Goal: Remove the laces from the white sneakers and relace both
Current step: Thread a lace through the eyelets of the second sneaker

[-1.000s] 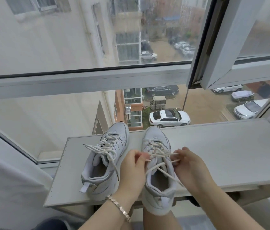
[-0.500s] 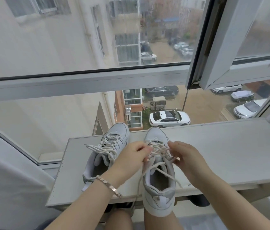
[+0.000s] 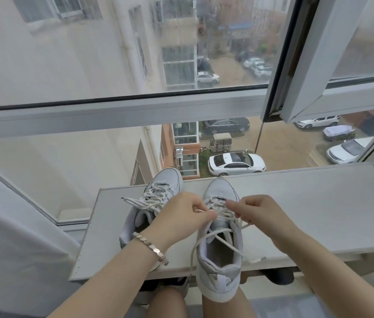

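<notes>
A white sneaker [image 3: 220,269] stands on a pale tabletop [image 3: 307,216] at a window, toe pointing to 12 o'clock and heel hanging over the near edge above the person's bare knee [image 3: 225,306]. Its white lace [image 3: 222,214] is slack across the upper eyelets. One strand loops down past the shoe's 9 o'clock side, and another trails off to 4 o'clock, its tip lying on the tabletop.

Both hands work at the lacing over the tongue. The left hand [image 3: 181,218], coming in from 8 o'clock, has its fingers curled and pinches a strand between thumb and fingers. The right hand [image 3: 258,214], coming in from 4 o'clock, is likewise curled, gripping a strand that runs out from under its fingers. A rose-gold link bracelet [image 3: 151,247] circles the left wrist.

The second white sneaker [image 3: 156,191] sits just beside the first at its 10 o'clock, angled slightly and partly hidden by the left hand and wrist. Its own lace [image 3: 143,203] is threaded through the eyelets, with loose ends spilling toward 9 o'clock.

A white curtain [image 3: 9,249] hangs at 9 o'clock. Beyond the tabletop, at 12 o'clock, a grey-framed window [image 3: 121,113] looks down on a wet street. A white car [image 3: 236,163] is parked directly below, with more cars at 2 o'clock.
</notes>
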A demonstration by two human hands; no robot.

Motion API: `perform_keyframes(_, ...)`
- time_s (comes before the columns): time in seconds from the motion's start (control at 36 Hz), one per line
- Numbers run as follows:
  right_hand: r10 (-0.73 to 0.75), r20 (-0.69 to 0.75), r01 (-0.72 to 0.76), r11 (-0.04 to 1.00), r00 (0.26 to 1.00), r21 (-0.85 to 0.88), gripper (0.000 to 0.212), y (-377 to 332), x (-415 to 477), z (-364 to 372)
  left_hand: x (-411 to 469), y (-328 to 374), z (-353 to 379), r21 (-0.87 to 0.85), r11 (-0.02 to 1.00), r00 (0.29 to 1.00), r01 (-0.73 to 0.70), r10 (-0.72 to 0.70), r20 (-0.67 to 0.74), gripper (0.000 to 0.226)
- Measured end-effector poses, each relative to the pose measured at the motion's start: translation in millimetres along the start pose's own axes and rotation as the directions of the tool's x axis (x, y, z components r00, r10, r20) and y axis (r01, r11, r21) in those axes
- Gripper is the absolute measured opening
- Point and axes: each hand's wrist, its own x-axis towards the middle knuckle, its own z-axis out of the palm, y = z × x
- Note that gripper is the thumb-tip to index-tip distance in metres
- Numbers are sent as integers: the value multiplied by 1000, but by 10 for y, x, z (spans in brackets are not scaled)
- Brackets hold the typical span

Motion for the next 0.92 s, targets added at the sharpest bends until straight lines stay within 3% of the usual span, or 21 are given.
perform_keyframes(0.06, -63, -34, 62, 997, 997, -34, 43, 12, -9, 5, 15, 46, -2, -69, 998, 1000, 5, -6, -18, 24)
perform_keyframes(0.11, -113, -76, 109, 993, 991, -52, 42, 39, -24, -1, 9, 69, 10, -392, 914, 994, 102, -112, -1, 26)
perform_keyframes(0.19, -142, -115, 138, 990, 983, -42, 40, 89, -37, -18, -19, 25, 48, -804, 542, 957, 244, -271, 108, 30)
perform_keyframes(0.28, -129, -158, 136, 990, 979, 39, 47, 148, -65, -18, -52, -40, 86, -959, 177, 944, 222, -286, 166, 34)
perform_keyframes(0.36, -90, -227, 119, 986, 970, 117, 41, 231, -86, -20, -67, -56, 136, -992, 20, 942, 123, -316, 110, 34)
perform_keyframes(0.42, -64, -237, 100, 985, 969, 143, 34, 251, -90, -9, -62, -41, 180, -990, 116, 949, 79, -314, 39, 33)
perform_keyframes(0.47, -56, -208, 78, 992, 976, 96, 32, 232, -77, 4, -49, -36, 200, -898, 434, 961, 74, -271, -52, 33)
perform_keyframes(0.53, -68, -177, 71, 997, 982, 12, 39, 198, -53, -1, -31, -18, 170, -626, 777, 983, 63, -156, -95, 30)
perform_keyframes(0.58, -91, -147, 81, 994, 985, -75, 39, 154, -24, -22, -9, 7, 108, -270, 963, 996, 10, -34, -82, 22)
perform_keyframes(0.64, -112, -107, 98, 986, 988, -134, 38, 110, -9, -37, 7, 27, 60, -12, 999, 997, -46, 45, -62, 21)
perform_keyframes(0.69, -129, -80, 116, 981, 988, -157, 40, 78, -17, -46, 28, 45, 36, 62, 994, 994, -88, 91, -53, 24)
perform_keyframes(0.83, -183, -62, 172, 973, 981, -153, 36, 64, -92, -63, 43, -5, 70, -252, 966, 996, -55, 35, -86, 25)
perform_keyframes(0.92, -246, -66, 230, 956, 967, -182, 39, 94, -155, -42, -13, -67, 142, -239, 971, 999, -31, 24, -33, 21)
